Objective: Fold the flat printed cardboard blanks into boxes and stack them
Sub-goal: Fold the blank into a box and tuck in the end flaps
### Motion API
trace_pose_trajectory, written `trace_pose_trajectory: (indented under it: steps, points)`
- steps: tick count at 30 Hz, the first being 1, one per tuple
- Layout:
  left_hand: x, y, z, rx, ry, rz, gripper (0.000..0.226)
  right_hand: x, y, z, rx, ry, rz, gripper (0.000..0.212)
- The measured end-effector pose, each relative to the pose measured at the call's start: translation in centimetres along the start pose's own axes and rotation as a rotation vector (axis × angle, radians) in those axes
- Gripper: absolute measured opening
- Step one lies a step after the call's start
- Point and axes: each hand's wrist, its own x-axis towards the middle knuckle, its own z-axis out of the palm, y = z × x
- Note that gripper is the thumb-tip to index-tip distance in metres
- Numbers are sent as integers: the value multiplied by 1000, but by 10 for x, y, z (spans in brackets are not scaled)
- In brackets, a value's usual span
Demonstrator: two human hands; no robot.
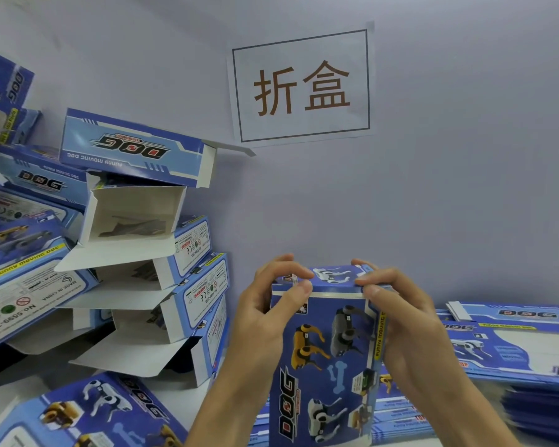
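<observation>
While both hands work the top end, the box (326,356) stands upright at centre frame, close to the camera, its printed face towards us. The left hand (265,317) curls around the upper left corner, thumb pressing on the top flap's fold line; the right hand (400,314) wraps the upper right corner, fingertips pinching that same flap edge down. So 2 hands, 1 box, both gripping it. This looks like thin printed card: light, springy, stiff only along its creases, easy to dent on a bare panel, and the glossy print could slip. Best hold is at the corners and fold lines. To the left, the stack of folded boxes (149,285) leans with open ends showing; to the right lies the pile of flat blanks (513,350). On the wall hangs a paper sign (304,87).
</observation>
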Motion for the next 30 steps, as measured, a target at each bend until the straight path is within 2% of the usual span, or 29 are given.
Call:
trace_pose_trajectory:
  steps: [4,6,10,13,30]
  points:
    - [-3,0,-3,-14,-49,-7,27,0,2,-2,2,-24,4,10]
    - [-2,2,-1,15,-13,5,29,0,2,-5,5,-64,1,13]
    - [1,3,1,44,51,9,30,0,0,-7,-99,-194,-56,39]
    - [1,3,-2,24,47,16,24,3,4,-5,-199,-118,-78,32]
    - [-1,-3,-3,42,1,36,20,3,12,-8,-101,-3,-111,9]
